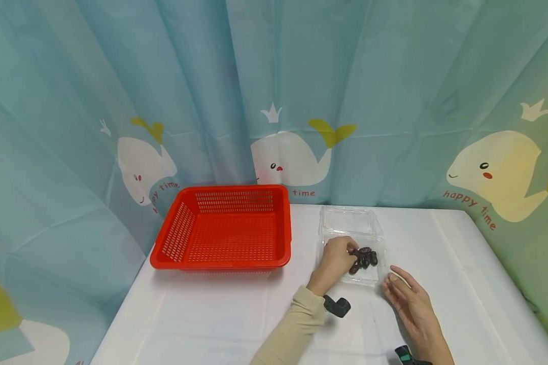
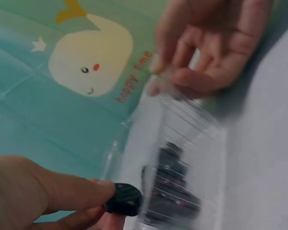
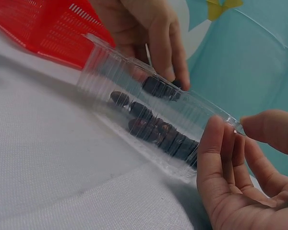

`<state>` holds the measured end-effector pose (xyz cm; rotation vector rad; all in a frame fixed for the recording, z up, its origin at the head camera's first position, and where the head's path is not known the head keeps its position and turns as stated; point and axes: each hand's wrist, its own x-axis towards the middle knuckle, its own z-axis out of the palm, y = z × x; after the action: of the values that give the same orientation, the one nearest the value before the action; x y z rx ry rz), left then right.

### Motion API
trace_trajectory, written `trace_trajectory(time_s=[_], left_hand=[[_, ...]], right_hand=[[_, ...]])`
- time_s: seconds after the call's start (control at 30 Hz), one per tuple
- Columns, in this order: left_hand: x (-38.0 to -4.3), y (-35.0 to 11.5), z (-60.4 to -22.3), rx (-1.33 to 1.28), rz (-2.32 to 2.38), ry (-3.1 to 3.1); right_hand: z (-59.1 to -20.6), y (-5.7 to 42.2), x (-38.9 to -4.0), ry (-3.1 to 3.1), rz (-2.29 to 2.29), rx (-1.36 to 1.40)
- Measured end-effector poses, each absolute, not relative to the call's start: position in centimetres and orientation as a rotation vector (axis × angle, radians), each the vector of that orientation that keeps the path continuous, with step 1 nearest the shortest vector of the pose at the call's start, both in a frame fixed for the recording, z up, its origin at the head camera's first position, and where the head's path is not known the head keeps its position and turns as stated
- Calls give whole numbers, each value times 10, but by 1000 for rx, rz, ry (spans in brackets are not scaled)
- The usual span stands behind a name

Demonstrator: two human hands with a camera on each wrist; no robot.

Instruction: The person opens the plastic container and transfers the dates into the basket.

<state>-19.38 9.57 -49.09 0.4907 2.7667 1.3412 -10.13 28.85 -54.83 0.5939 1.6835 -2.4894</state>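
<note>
A clear plastic clamshell box (image 1: 369, 276) lies on the table with its lid (image 1: 348, 220) folded back. Inside it is a small pile of dark, glossy dates (image 1: 366, 256). My left hand (image 1: 339, 259) reaches over the box's left side; between thumb and fingers it pinches one dark date (image 2: 126, 200), seen closely in the left wrist view. At the box's front right corner, my right hand (image 1: 410, 306) pinches the rim between thumb and fingertips (image 3: 212, 132). The right wrist view shows the dates through the ribbed side wall (image 3: 93, 72).
A red perforated plastic basket (image 1: 237, 264) stands to the left of the box on the white-covered table (image 1: 201, 314). Behind the table hangs a blue-green curtain (image 1: 301, 66) printed with whales. Dark straps with small devices (image 1: 340, 306) are on both wrists.
</note>
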Motion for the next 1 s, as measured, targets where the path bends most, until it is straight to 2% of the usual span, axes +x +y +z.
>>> trace_trajectory(time_s=[0.43,1.0], left_hand=[[-190,75,-446,546,1524,2534],[-199,16,-389,574,1795,2260]], right_hand=[[-549,288,-101,1656,-2492,595],[-550,289,-101,1643,-2522,566]])
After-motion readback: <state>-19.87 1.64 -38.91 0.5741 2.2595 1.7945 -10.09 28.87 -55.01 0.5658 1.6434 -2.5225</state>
